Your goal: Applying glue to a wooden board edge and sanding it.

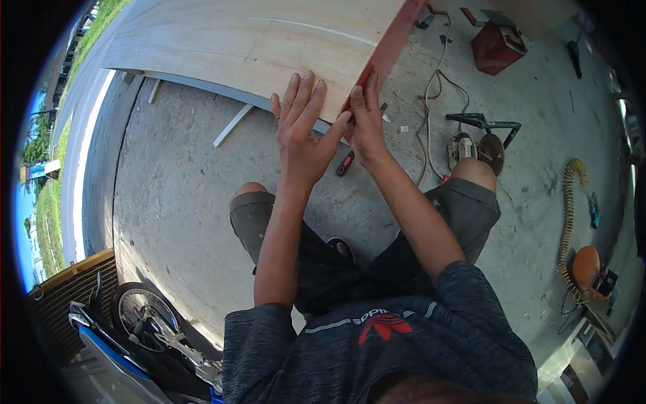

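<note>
My left hand [303,128] lies flat on the near corner of a large light wooden panel [222,37], its fingers spread and its thumb reaching toward the right edge. Along that edge runs a red-painted side [385,57]. Against the red side, right at the corner, my right hand [367,128] rests with its fingers stretched out; its far fingers are partly hidden. The two hands are close together, thumbs near the corner. On the floor just below the corner is a hand tool with a red and black handle [345,163], its other end hidden.
To the right, a power tool with a round disc [494,153] sits by my knee, near a looping cord [425,114]. Beyond are a red box [494,50], a yellow coiled air hose [568,209] and an orange tank [587,264]. A motorcycle [145,330] stands lower left.
</note>
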Tool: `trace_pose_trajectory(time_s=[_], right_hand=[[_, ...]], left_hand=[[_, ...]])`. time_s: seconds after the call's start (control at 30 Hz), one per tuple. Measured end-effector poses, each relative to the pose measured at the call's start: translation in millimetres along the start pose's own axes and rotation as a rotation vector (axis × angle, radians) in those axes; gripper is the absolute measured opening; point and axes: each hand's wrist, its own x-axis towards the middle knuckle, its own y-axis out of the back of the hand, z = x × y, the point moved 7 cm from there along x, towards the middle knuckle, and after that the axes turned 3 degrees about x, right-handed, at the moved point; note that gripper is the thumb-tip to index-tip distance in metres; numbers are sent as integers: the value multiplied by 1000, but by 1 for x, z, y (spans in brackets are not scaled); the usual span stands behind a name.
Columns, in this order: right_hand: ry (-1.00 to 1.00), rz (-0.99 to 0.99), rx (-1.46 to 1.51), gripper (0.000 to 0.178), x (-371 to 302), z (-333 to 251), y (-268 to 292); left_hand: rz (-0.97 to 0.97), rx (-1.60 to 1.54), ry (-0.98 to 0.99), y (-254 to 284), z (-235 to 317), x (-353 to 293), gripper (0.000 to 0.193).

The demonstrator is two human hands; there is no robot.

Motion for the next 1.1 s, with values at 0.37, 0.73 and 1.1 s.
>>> trace_pose_trajectory(time_s=[0.37, 0.73, 1.1], right_hand=[[-89, -68, 46, 86, -14, -22, -12], [-3, -22, -34, 97, -10, -15, 11], [-43, -131, -74, 93, -8, -18, -7]], left_hand=[[-11, -40, -43, 4, 4, -1, 56], [-44, -71, -64, -7, 9, -3, 56], [12, -99, -83, -2, -1, -1, 54]])
